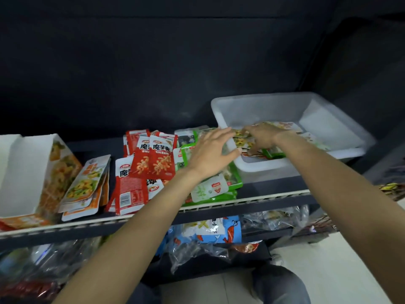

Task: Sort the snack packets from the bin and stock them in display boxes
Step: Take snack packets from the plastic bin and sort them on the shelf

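Observation:
A translucent white bin (pixel 258 104) stands at the right end of the shelf, with several snack packets (pixel 282 126) in its near left corner. My right hand (pixel 263 136) reaches down into the bin and its fingers curl round yellow packets there. My left hand (pixel 210 152) hovers over the bin's left rim, fingers spread and holding nothing. On the shelf lie sorted piles: green packets (pixel 210 189), red packets (pixel 153 159) and orange packets (pixel 85 185). An open white and orange display box (pixel 28 172) stands at the far left.
The shelf (pixel 274 191) has a pale front edge and a dark wall behind it. The lower shelf holds clear plastic bags (pixel 197 251) and a blue snack bag (pixel 219 229). My knee in grey trousers (pixel 280 284) shows at the bottom, above a pale floor.

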